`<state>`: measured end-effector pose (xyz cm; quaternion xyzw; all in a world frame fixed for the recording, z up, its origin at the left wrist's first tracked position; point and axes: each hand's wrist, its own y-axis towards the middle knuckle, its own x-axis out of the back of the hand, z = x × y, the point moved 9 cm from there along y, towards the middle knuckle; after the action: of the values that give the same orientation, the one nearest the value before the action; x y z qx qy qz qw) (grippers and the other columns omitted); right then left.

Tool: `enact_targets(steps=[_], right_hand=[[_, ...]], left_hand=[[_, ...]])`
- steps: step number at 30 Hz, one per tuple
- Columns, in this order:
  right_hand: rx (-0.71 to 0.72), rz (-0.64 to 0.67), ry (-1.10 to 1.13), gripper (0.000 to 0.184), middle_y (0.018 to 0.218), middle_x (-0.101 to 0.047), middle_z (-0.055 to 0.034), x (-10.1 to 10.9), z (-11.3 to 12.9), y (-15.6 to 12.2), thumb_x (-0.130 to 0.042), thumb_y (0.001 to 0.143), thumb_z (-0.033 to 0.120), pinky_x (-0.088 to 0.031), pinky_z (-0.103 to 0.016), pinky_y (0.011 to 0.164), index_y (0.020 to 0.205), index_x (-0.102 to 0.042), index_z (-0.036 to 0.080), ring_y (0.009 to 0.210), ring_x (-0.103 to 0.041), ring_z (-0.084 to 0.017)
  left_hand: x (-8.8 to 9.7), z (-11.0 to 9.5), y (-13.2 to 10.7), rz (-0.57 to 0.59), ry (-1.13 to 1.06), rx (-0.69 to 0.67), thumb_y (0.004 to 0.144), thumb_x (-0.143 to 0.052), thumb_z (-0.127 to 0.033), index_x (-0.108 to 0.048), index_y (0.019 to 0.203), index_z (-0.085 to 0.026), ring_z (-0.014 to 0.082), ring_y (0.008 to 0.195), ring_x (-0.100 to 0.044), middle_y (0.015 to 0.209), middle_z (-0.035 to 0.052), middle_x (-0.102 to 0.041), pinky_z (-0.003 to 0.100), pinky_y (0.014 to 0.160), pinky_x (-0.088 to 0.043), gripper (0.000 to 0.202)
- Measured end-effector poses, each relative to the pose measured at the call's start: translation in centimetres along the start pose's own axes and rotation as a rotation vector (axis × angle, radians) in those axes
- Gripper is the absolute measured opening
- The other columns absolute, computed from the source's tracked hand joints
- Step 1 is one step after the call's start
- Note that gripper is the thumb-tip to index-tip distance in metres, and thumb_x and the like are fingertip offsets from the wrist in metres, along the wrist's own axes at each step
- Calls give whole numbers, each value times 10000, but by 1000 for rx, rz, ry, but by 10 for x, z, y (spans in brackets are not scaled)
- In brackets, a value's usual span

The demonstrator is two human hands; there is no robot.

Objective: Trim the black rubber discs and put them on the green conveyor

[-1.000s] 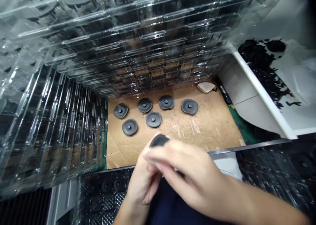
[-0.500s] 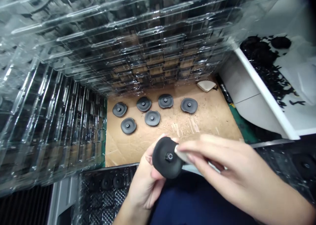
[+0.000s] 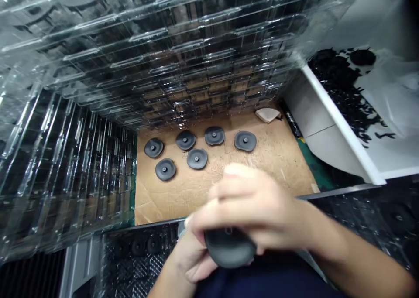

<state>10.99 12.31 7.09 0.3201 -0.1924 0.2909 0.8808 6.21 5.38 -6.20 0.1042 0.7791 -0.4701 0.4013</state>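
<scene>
Closest to the viewer, a person in dark blue clothing (image 3: 242,285) holds a black disc (image 3: 231,249) low in front of the body, just short of the counter's near edge. The left hand (image 3: 194,258) has its grip clamped on the disc from the left side and behind; part of that hand is hidden. The right hand (image 3: 252,202), blurred, arches over the disc with its fingers bent, covering the upper part and most of the small central stud. Whether the right grip is pinched together on the disc or only lies against it, I cannot tell.

Below the counter's edge, at lower left and lower right, are clear trays (image 3: 137,263), with dark round pieces visible in some pockets.

On the green counter (image 3: 316,165) lies a sheet of brown cardboard (image 3: 278,171), scuffed in places. Six loose discs (image 3: 197,159) rest on its left and middle part, studs upward, well apart from the held one. Farther back on the cardboard sits a pale wedge (image 3: 268,114), near a black tube (image 3: 291,120).

To the right, a white bin (image 3: 347,123) contains black scraps (image 3: 337,75). Tall tray stacks (image 3: 196,58), clear and shiny, wall in the left side and the back.
</scene>
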Motion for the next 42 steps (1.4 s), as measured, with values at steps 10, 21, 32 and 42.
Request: enact_targets(steps=[10,21,32,42], right_hand=[[-687,-112,-83,214,901,-705,-54,-36,-97,-106,-499,886,162,-518,-280,740,997,-682,181,823,-647,-158],[-469,-362,58,215,913,-672,-53,5,-19,-20,-493,880,127,-500,-214,759,1024,-652,121,830,-624,-122],[-472,-228,162,226,898,-670,-30,-22,-17,-11,-484,879,89,-507,-181,739,1018,-652,147,796,-627,-97],[-416,-170,226,229,894,-667,-35,-22,-7,-8,-482,874,71,-499,-178,742,1022,-647,128,805,-616,-99]], left_hand=[[1,-20,-7,149,-131,-108,660,-738,-346,-681,1035,-195,259,988,-666,1131,97,-687,297,776,-572,408],[16,-35,-1,-85,-17,-402,665,-762,-225,-604,1164,-261,140,925,-657,1013,33,-716,189,809,-515,525],[27,-43,-11,-239,62,-481,628,-777,-168,-649,1077,-260,194,992,-645,1079,32,-707,256,860,-512,475],[31,-48,-16,-256,61,-485,525,-836,-164,-669,1035,-281,168,891,-668,1028,10,-721,252,843,-522,550]])
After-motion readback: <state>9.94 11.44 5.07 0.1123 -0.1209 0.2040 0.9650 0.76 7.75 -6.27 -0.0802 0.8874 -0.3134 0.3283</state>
